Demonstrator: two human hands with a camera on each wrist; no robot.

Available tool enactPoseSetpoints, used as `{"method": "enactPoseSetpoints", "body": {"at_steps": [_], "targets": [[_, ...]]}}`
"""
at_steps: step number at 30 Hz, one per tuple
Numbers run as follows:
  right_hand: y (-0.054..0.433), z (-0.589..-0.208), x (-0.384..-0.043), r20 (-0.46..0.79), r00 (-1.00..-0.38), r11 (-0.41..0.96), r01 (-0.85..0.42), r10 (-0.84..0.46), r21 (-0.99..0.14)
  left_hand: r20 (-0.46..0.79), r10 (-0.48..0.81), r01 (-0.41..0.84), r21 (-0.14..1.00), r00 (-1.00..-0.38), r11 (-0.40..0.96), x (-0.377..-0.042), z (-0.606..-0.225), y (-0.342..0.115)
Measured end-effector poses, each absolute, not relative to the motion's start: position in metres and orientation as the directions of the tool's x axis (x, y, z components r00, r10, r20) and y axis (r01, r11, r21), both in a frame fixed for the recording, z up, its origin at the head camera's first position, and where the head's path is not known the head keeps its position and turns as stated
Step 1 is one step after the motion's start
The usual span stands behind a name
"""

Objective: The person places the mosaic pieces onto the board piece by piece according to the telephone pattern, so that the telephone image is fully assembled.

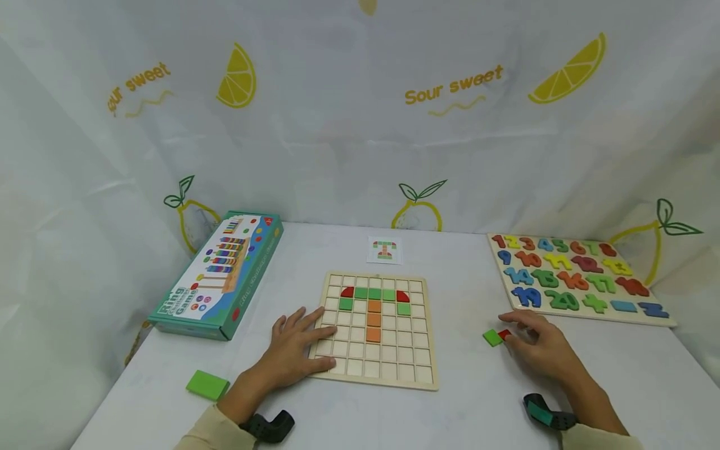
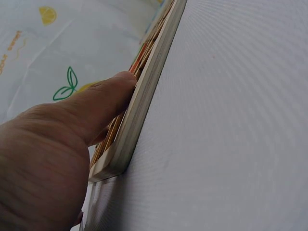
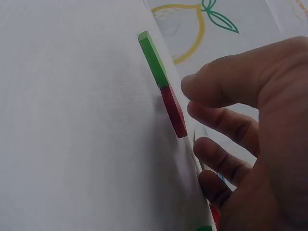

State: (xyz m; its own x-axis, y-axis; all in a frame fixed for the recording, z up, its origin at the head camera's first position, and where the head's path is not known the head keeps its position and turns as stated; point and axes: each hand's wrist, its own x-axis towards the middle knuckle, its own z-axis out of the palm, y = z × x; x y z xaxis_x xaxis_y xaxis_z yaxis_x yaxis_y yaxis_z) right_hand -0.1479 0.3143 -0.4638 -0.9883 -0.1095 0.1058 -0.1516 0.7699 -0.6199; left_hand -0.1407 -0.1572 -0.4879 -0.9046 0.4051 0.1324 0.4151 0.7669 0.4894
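Observation:
My left hand [image 1: 295, 350] rests with spread fingers on the left edge of a wooden grid board [image 1: 394, 380]; its thumb [image 2: 110, 94] lies over the rim. On the board, red quarter-round tiles [image 1: 402, 296], green tiles [image 1: 374, 293] and a column of orange tiles [image 1: 374, 319] form the top and stem of a shape. To the right of the board, my right hand [image 1: 540, 347] hovers over a red tile [image 3: 173, 113] with loosely bent fingers. That tile touches a green tile [image 3: 154, 60] on the table; whether a fingertip touches the red one I cannot tell.
A small pattern card [image 1: 385, 250] lies behind the board. A ring game box [image 1: 219, 275] stands at the left, with a green block [image 1: 207, 385] near my left wrist. At the right lies a number puzzle board [image 1: 585, 317] with coloured numerals. A printed curtain [image 1: 337, 156] hangs behind.

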Motion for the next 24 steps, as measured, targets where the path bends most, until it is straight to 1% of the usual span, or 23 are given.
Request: {"method": "enactPoseSetpoints", "body": {"at_steps": [3,9,14,20,24], "targets": [[0.3147,-0.4659,-0.1485,0.107,-0.986,0.768,-0.167,-0.128,-0.619,0.139,0.403,0.416,0.491,-0.905,0.765,-0.1407,-0.4876,-0.1577],[0.3171,-0.4702,-0.1520,0.160,-0.970,0.761,-0.241,-0.181,-0.602,0.141,0.399,0.413,0.500,-0.906,0.761,-0.1409,-0.4872,-0.1583],[0.3175,-0.4729,-0.1530,0.196,-0.962,0.770,-0.271,-0.191,-0.578,0.130,0.395,0.404,0.504,-0.910,0.764,-0.1405,-0.4875,-0.1583],[0.3171,-0.4712,-0.1512,0.201,-0.963,0.781,-0.264,-0.181,-0.566,0.132,0.393,0.403,0.508,-0.910,0.762,-0.1411,-0.4892,-0.1575],[0.3167,-0.4707,-0.1494,0.191,-0.974,0.809,-0.212,-0.126,-0.548,0.138,0.396,0.407,0.510,-0.908,0.757,-0.1411,-0.4894,-0.1570]]}}
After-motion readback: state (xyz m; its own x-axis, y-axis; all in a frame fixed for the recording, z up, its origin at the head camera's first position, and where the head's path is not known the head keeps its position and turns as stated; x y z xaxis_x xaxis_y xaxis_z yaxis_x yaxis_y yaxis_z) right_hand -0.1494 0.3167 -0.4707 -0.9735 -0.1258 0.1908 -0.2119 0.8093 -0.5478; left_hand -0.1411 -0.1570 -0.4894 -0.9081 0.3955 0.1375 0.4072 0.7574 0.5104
